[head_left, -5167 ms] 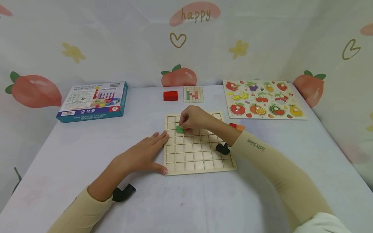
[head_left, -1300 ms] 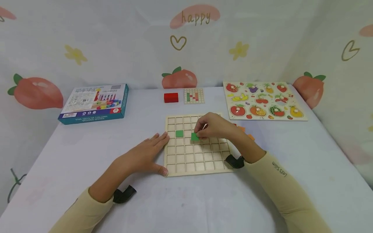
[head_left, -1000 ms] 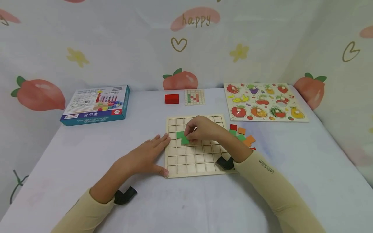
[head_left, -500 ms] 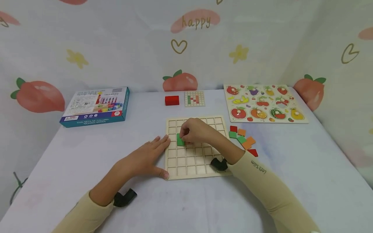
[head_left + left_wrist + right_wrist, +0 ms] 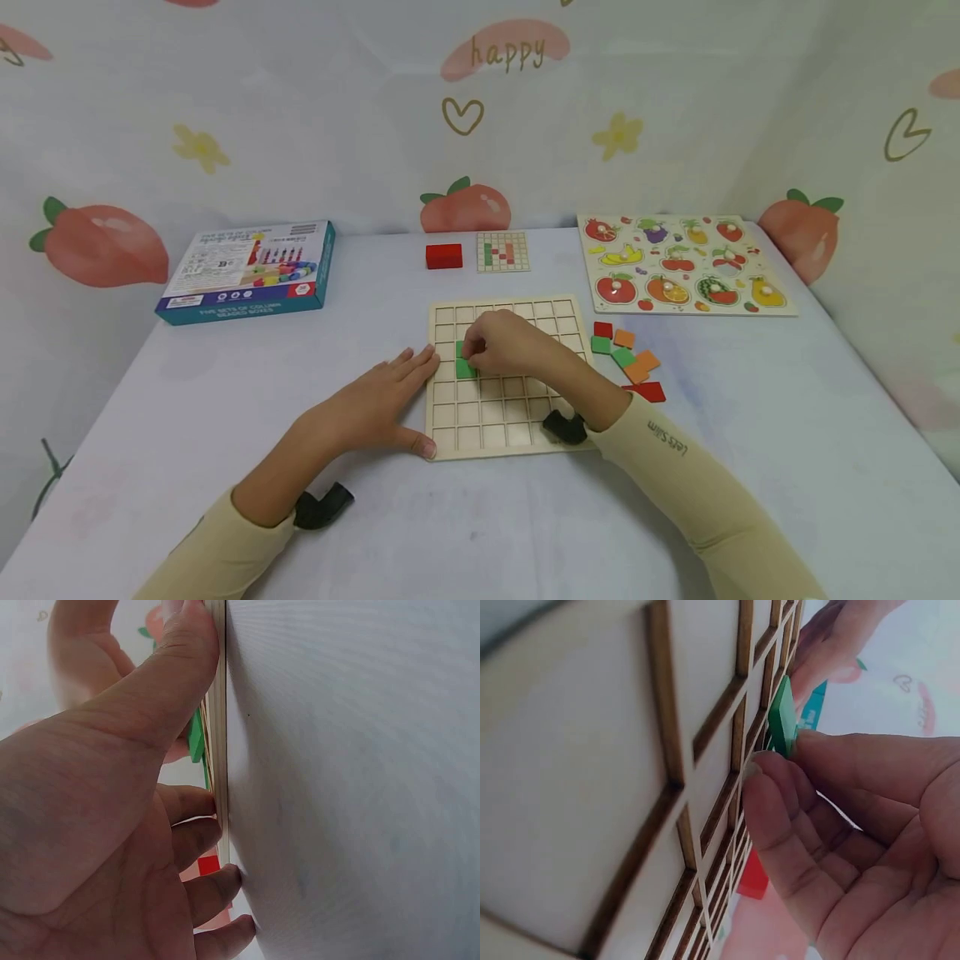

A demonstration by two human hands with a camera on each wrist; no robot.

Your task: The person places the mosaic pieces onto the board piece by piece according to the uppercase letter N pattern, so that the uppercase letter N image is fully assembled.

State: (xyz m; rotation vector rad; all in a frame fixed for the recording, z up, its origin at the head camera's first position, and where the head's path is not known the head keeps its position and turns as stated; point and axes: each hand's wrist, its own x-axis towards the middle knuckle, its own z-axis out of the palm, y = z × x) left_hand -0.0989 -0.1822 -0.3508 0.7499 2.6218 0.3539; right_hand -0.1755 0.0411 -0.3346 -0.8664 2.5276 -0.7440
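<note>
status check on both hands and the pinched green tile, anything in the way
Left hand resting on left edge of grid board. Right hand pinching green tile, tilted. No obstruction seen, loose tiles right of board.

Grid board lies on worktop; two tiles at its left half, loose tiles just right. Behind: block, pattern card right of it. Box back left, fruit puzzle back right.
</note>
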